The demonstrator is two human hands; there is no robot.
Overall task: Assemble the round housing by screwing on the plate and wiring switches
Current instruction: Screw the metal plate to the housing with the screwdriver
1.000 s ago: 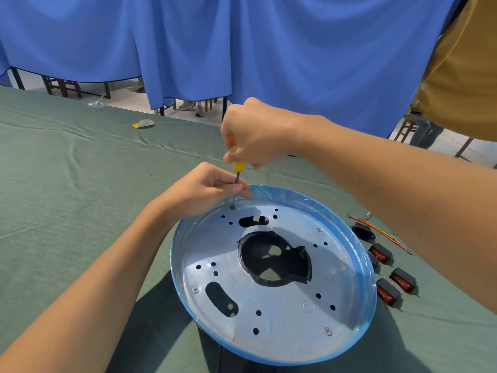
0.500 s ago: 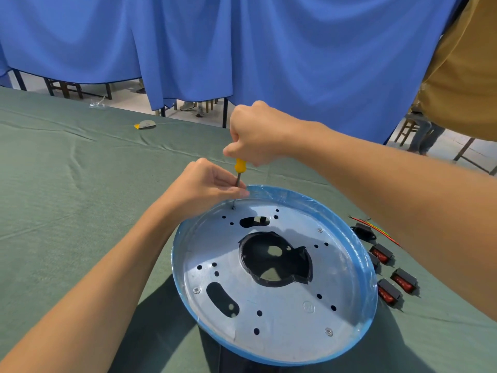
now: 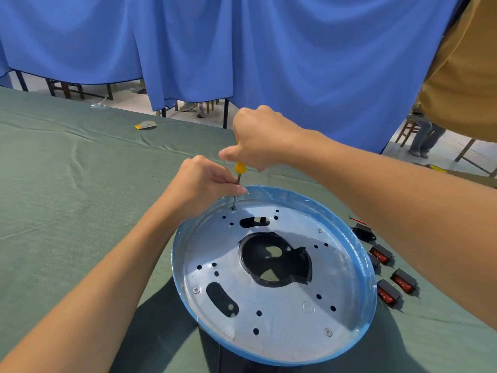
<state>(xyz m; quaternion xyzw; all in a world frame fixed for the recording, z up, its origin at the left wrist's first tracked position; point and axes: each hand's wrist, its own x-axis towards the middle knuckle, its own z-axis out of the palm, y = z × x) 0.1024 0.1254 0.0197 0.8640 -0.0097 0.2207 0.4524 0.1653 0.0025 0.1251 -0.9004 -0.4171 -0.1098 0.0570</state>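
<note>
The round housing (image 3: 347,219), with a blue film-covered rim, holds a silver metal plate (image 3: 290,313) pierced by holes and a large black central opening. A yellow-handled screwdriver (image 3: 237,181) stands upright with its tip on a screw at the plate's far left edge. My right hand (image 3: 265,138) grips its handle from above. My left hand (image 3: 204,185) pinches the metal shaft just above the rim. Several black switches with red rockers (image 3: 387,281) lie on the cloth right of the housing, partly hidden by my right forearm.
A green cloth (image 3: 67,197) covers the table. A small grey and yellow object (image 3: 146,125) lies far back on the left. Blue curtains (image 3: 242,49) hang behind the table. A person in a tan shirt (image 3: 465,76) stands at the upper right.
My right hand has turned a little on the screwdriver handle, its thumb now pointing left. The screwdriver tip stays at the same screw, and my left hand keeps its pinch.
</note>
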